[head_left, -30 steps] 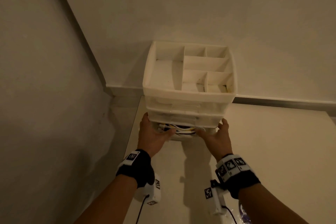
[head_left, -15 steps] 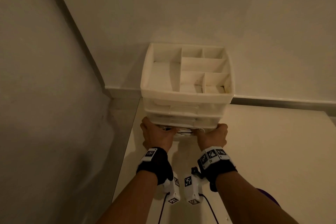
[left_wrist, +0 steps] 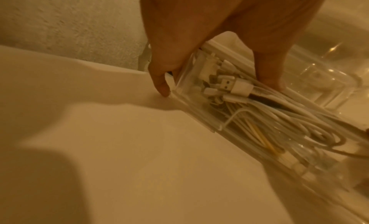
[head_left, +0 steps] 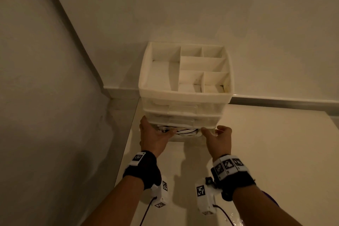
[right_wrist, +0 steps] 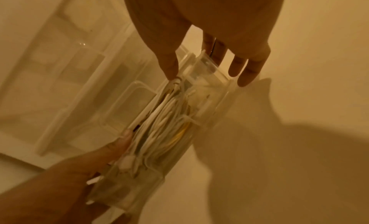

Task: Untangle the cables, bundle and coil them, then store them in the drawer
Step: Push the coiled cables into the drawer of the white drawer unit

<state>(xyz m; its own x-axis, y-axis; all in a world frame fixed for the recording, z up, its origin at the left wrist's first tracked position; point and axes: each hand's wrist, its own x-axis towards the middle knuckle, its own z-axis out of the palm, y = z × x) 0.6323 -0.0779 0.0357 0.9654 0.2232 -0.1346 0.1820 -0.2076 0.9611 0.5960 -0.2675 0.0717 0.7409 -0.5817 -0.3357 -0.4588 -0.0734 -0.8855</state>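
Observation:
A white drawer organiser (head_left: 185,97) stands in the corner of the table. Its bottom clear drawer (head_left: 190,136) is pulled out a little and holds coiled white cables (head_left: 185,130) with a yellow strand. My left hand (head_left: 156,137) grips the drawer's left front corner. In the left wrist view its thumb (left_wrist: 267,69) lies on the cables (left_wrist: 259,110) and its fingers wrap the outer wall (left_wrist: 191,104). My right hand (head_left: 218,138) pinches the right front corner, thumb (right_wrist: 169,65) on the rim beside the cables (right_wrist: 165,117), fingers outside the end wall (right_wrist: 211,79).
The organiser's top tray has several open compartments, and two shut drawers sit above the bottom one. A wall (head_left: 45,115) runs close along the left, another behind. The cream table (head_left: 275,152) stretches right. A purple thing (head_left: 269,198) peeks out under my right forearm.
My wrists drew together at the drawer front half a second ago and have now spread apart again. More of the cables shows than half a second ago. Both hands stay at the drawer's corners.

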